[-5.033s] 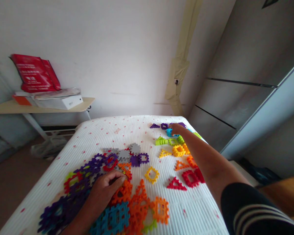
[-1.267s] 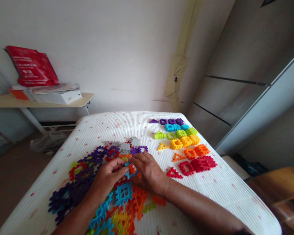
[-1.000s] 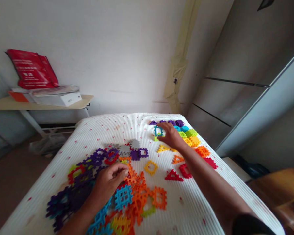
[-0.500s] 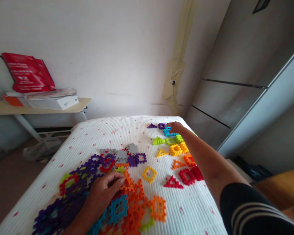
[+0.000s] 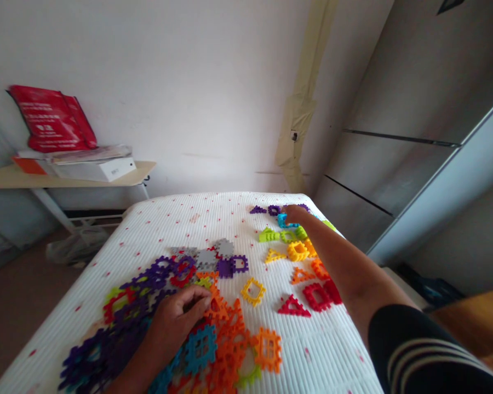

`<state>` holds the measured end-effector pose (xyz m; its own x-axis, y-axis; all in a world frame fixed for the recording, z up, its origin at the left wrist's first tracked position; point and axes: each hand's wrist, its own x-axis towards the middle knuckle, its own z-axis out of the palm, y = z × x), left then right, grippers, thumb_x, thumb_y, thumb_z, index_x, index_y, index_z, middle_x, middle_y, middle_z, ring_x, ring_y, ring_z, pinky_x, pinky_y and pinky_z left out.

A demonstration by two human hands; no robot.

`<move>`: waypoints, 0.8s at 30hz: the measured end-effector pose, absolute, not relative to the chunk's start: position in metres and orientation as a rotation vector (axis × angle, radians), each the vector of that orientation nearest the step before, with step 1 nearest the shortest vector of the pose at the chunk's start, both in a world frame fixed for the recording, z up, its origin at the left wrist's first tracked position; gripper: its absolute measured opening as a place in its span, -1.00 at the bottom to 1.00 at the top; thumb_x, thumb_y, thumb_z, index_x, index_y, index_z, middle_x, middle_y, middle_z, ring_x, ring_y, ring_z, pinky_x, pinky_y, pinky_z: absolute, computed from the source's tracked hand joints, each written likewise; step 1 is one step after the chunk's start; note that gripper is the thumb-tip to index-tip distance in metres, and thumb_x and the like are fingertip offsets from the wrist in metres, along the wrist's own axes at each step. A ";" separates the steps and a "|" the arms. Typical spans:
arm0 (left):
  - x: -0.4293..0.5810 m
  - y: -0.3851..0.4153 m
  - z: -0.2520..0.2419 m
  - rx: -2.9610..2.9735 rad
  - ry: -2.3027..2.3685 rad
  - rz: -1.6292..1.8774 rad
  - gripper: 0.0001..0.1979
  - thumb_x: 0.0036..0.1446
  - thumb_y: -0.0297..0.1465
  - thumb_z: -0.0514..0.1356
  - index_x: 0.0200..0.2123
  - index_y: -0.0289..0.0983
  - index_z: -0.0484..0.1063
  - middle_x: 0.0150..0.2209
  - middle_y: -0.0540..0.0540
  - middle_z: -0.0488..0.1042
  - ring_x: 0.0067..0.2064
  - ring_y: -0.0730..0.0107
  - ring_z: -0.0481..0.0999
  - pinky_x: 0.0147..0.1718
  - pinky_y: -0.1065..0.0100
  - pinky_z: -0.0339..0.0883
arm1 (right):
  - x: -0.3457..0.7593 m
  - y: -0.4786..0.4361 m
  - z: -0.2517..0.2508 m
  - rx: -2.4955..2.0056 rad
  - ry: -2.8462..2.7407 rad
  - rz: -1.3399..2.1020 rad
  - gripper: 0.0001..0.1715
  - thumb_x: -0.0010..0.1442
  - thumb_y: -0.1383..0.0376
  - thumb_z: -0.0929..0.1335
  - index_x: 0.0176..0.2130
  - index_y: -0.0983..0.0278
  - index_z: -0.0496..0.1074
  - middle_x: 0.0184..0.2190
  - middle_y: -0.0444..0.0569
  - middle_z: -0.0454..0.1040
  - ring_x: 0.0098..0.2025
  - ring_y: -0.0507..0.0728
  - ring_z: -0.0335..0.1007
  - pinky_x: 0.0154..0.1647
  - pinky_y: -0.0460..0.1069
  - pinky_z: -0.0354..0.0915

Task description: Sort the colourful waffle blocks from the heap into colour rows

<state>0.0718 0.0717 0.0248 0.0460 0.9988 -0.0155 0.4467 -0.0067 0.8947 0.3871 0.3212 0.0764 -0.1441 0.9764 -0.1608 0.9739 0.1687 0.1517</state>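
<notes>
My left hand [image 5: 181,317] rests over a heap of coloured interlocking pieces, its fingers curled beside an orange triangle [image 5: 217,303]; whatever they might hold is hidden. A blue square piece [image 5: 200,348] lies just below it. Far off, my right hand [image 5: 293,213] reaches to the back right, its fingers closed at a blue piece [image 5: 282,220]. Sorted pieces lie near that arm: purple [image 5: 274,210], green [image 5: 268,235], yellow [image 5: 297,251], an orange triangle [image 5: 302,275] and a red triangle [image 5: 293,307]. A yellow square frame [image 5: 253,291] sits between the heap and these rows.
All the pieces lie on a white ribbed cover [image 5: 181,216] with red dots. At the back left a side table [image 5: 142,173] bears a white box [image 5: 107,168] and a red bag [image 5: 51,120]. A grey cabinet [image 5: 378,158] stands on the right.
The whole view has shifted slightly to the right. Both hands stay in nearly the same places among the pieces.
</notes>
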 end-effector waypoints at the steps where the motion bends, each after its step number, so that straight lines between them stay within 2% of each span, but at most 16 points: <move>1: 0.072 0.072 0.025 1.561 1.507 0.913 -0.77 -0.02 -0.20 0.14 -0.45 -0.24 0.46 -0.52 -0.01 0.44 -0.43 0.34 0.40 -0.42 0.42 0.24 | 0.387 0.321 0.076 1.893 2.220 0.019 -0.30 -0.12 0.37 0.42 0.06 0.19 0.32 -0.02 0.02 0.41 -0.03 0.23 0.34 -0.16 0.00 0.29; 9: 0.073 0.068 0.028 1.537 1.500 0.948 -0.80 0.00 -0.27 0.12 -0.44 -0.27 0.45 -0.52 -0.01 0.43 -0.45 0.40 0.38 -0.44 0.43 0.22 | 0.382 0.315 0.081 1.900 2.271 0.063 -0.25 -0.14 0.35 0.44 0.08 0.26 0.30 0.01 0.12 0.37 -0.01 0.31 0.30 -0.12 0.10 0.27; 11: 0.073 0.068 0.029 1.506 1.479 0.970 -0.80 0.01 -0.28 0.11 -0.45 -0.28 0.44 -0.53 0.00 0.42 -0.47 0.42 0.38 -0.45 0.43 0.22 | 0.374 0.307 0.087 1.896 2.329 0.114 -0.25 -0.10 0.33 0.42 0.11 0.25 0.26 0.05 0.14 0.32 0.05 0.33 0.24 -0.07 0.13 0.23; 13: 0.073 0.069 0.029 1.455 1.448 1.000 -0.79 0.02 -0.28 0.09 -0.46 -0.28 0.42 -0.52 -0.01 0.43 -0.48 0.43 0.38 -0.46 0.43 0.23 | 0.361 0.287 0.092 1.847 2.516 0.116 -0.33 -0.03 0.34 0.39 0.10 0.24 0.26 0.04 0.10 0.33 0.05 0.26 0.24 -0.03 0.09 0.21; 16: 0.072 0.071 0.029 1.361 1.433 1.069 -0.80 0.00 -0.29 0.09 -0.42 -0.29 0.42 -0.50 -0.02 0.45 -0.49 0.44 0.38 -0.49 0.43 0.22 | 0.331 0.229 0.093 1.561 3.011 -0.201 -0.56 0.04 0.33 0.35 -0.04 0.24 0.37 -0.14 0.00 0.45 -0.17 0.10 0.38 -0.14 -0.03 0.27; 19: 0.071 0.071 0.027 1.278 1.431 1.139 -0.79 -0.02 -0.30 0.11 -0.37 -0.30 0.42 -0.50 -0.02 0.45 -0.50 0.44 0.37 -0.52 0.43 0.20 | 0.299 0.154 0.087 1.146 3.242 -0.590 -0.70 0.08 0.26 0.33 -0.13 0.21 0.41 -0.25 -0.09 0.47 -0.32 0.03 0.39 -0.29 -0.06 0.29; 21: 0.071 0.071 0.027 1.270 1.427 1.157 -0.80 -0.03 -0.31 0.12 -0.38 -0.31 0.42 -0.50 -0.01 0.44 -0.49 0.44 0.38 -0.50 0.42 0.22 | 0.281 0.111 0.081 0.836 3.322 -0.668 -0.66 0.08 0.24 0.35 -0.09 0.20 0.38 -0.20 -0.07 0.45 -0.22 0.06 0.37 -0.22 -0.03 0.27; 24: 0.072 0.071 0.028 1.307 1.433 1.157 -0.81 -0.03 -0.33 0.12 -0.38 -0.31 0.43 -0.47 -0.04 0.46 -0.43 0.41 0.41 -0.44 0.40 0.25 | 0.263 0.072 0.068 0.634 3.321 -0.564 -0.58 0.03 0.20 0.39 -0.08 0.21 0.36 -0.12 -0.01 0.41 -0.11 0.13 0.31 -0.15 0.02 0.23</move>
<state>0.0718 0.0706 0.0282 -0.0875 0.9961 -0.0056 0.2047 0.0235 0.9785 0.2629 0.0722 0.0677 -0.8923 0.3975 0.2141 0.3047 0.8800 -0.3643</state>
